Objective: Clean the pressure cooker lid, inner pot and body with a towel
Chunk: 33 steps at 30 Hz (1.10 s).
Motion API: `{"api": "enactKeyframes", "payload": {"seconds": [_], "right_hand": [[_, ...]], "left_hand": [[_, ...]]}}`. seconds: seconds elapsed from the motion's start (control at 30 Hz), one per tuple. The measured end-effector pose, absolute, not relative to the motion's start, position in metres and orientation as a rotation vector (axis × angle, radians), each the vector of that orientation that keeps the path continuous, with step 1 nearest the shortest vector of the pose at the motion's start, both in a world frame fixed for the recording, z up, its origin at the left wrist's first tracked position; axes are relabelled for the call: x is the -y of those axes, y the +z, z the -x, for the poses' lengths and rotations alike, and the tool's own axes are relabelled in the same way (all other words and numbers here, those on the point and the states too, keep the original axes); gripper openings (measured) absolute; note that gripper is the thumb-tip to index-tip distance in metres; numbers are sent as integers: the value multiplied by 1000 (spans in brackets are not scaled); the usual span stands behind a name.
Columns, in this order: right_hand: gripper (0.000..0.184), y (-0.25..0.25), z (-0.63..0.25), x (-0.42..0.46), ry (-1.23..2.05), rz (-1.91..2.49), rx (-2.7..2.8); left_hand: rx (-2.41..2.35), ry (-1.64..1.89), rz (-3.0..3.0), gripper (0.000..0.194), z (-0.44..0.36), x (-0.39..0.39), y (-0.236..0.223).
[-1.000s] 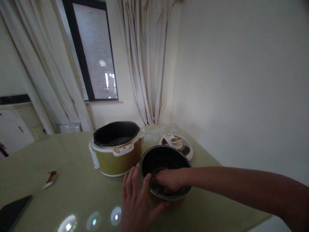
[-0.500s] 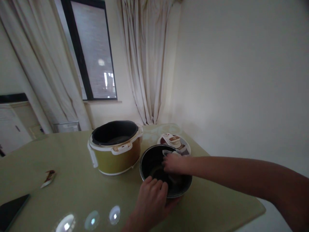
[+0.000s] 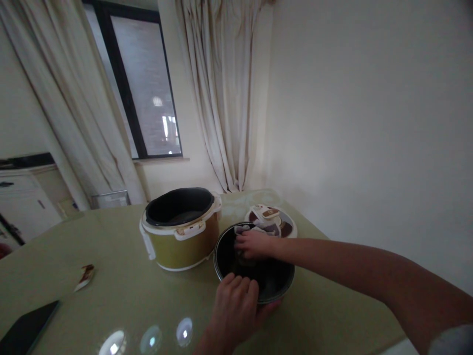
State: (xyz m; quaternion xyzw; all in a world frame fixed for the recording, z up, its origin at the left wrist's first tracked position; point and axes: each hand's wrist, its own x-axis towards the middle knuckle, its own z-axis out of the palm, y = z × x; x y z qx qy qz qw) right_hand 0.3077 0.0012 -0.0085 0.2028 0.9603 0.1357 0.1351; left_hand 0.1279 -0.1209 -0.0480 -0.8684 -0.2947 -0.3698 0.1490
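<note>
My left hand (image 3: 237, 301) is closed over the near rim of a dark round inner pot (image 3: 275, 283), its thumb beneath the outer wall. The pot tilts toward me on the table. Inside it, my right hand (image 3: 253, 245) presses a greyish cloth (image 3: 258, 227) against the far inner wall; part of the cloth bunches up at the rim. Left of the pot stands the yellow-green rice cooker body (image 3: 181, 246), its top uncovered and its cavity dark. Behind the pot lies a round white and brown lid (image 3: 271, 215), partly hidden by the cloth and pot.
A pale green glossy table (image 3: 148, 296) carries everything. At the left lie a dark flat device (image 3: 27, 328) and a small brown-and-white piece (image 3: 85, 277). A wall (image 3: 369, 123) rises along the right; curtains (image 3: 225, 98) and a window (image 3: 148, 88) are behind.
My right hand has moved left and slightly up along the inside of the pot with the cloth. The left hand keeps its hold on the rim. The view has shifted slightly.
</note>
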Motion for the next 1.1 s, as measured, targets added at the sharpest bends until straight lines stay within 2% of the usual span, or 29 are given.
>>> {"api": "enactKeyframes", "payload": {"seconds": [0.07,0.13,0.33,0.43,0.53,0.7,0.8,0.87,0.93,1.0,1.03,1.1], "right_hand": [[15,-6,-316,14,287,-986,-2633],[10,4,-320,25,-28,-1244,-2427],[36,76,-346,36,-1102,-1320,-2279],[40,106,-380,44,-1288,-1543,-2406],[48,114,-415,59,-1475,-1854,-2546],[64,82,-453,93,-1905,-2596,-2543],[63,56,-450,115,-1752,-3056,-2465],[54,47,-435,130,-1354,-3152,-2608],[42,47,-409,144,-816,-3002,-2900],[38,57,-380,156,-344,-2647,-3173],[40,65,-365,160,-180,-2442,-3257],[44,86,-343,163,-50,-2074,-3329]], "left_hand": [[875,-1038,2504,47,-126,118,-49],[904,-967,2555,47,-124,115,-46],[980,-554,2841,45,-109,114,-13],[945,-403,2882,34,-113,119,0],[858,-334,2888,20,-127,126,-1],[923,-440,2816,34,-138,126,-9],[1094,-848,2827,41,-128,117,-3],[1276,-1210,2845,51,-119,111,5],[1439,-1519,2849,62,-113,108,11],[1547,-1679,2861,67,-108,110,13],[1583,-1708,2866,68,-106,113,12],[1618,-1726,2871,68,-101,118,10]]}}
